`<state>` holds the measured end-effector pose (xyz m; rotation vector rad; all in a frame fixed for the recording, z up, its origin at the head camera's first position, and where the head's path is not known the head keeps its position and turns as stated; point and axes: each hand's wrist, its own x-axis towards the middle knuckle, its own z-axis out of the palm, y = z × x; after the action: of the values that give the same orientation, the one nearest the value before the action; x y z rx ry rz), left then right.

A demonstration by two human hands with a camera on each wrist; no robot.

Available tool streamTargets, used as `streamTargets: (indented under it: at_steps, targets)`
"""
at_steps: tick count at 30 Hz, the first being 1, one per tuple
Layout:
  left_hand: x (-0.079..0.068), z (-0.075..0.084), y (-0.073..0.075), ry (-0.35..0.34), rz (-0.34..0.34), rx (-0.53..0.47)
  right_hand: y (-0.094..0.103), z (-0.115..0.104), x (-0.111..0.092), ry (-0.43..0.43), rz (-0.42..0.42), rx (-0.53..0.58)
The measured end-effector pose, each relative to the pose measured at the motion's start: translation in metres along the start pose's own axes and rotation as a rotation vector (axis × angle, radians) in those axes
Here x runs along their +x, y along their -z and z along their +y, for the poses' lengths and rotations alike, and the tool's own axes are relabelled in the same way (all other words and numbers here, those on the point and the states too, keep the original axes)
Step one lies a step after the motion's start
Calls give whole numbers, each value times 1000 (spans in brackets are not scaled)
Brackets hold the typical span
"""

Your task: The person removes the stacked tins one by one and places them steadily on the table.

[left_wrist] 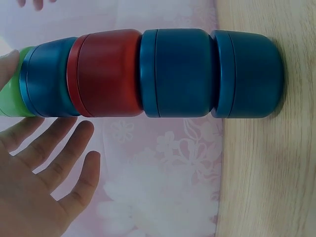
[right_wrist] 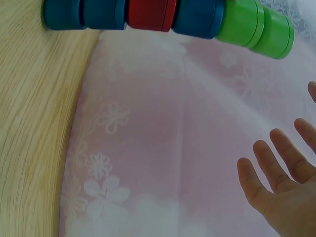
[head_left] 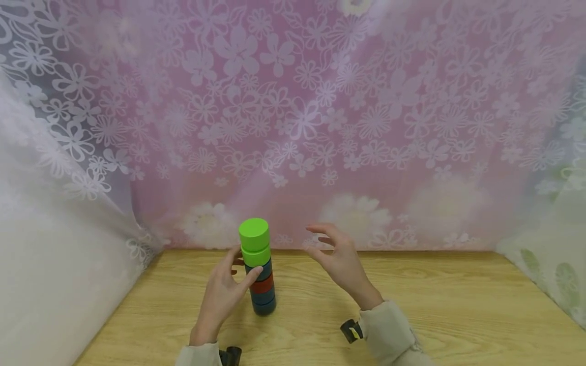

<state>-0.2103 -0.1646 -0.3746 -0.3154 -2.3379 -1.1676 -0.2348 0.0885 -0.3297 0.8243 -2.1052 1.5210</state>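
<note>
A tower of round pieces (head_left: 262, 284) stands on the wooden table (head_left: 435, 305): two blue at the bottom, then red, blue, and two green, the top green piece (head_left: 254, 234) shifted slightly left. My left hand (head_left: 231, 279) sits right beside the tower with fingers straight and spread; its thumb lies against the tower's middle. In the left wrist view the fingers (left_wrist: 74, 148) stay clear of the tower (left_wrist: 108, 74). My right hand (head_left: 334, 254) hovers to the right of the tower, relaxed and holding nothing. In the right wrist view the right hand (right_wrist: 281, 182) is far from the tower (right_wrist: 148, 12).
A pink flowered curtain (head_left: 293, 112) hangs close behind the table's far edge, with white fabric (head_left: 55, 264) along the left side and more at the right. Bare wood spreads to the right of the hands.
</note>
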Motion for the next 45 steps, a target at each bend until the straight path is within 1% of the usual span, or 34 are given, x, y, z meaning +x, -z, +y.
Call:
streamTargets:
  at_steps: [4,9,12,19,22,26,30,37,43,45]
  targets:
    - [-1,-2,0,-7,2,-4,-11,-4,3,16,-13,3]
    - [-2,-3,-1,-18,-3,-28,-23,-6,7,29,-1,2]
    - [-2,-2,-1,-17,-5,-44,-30,-7,9,20,-7,6]
    - [0,-2,-2,-34,-33,-69,-43,-16,14,-30,-32,70]
    - [0,-4,-2,-41,-29,-74,-47,-19,15,-42,-59,85]
    - [-1,-6,-3,-66,0,-62,-52,-20,17,-29,-91,76]
    - [0,-6,-5,-97,15,-55,-55,-21,19,-27,-94,61]
    - [1,-3,-5,-112,37,-67,-63,-25,24,-26,-122,67]
    - [1,-1,-5,-128,35,-98,-66,-27,28,-15,-139,73]
    - [1,-1,-5,-131,32,-101,-67,-27,29,8,-139,62]
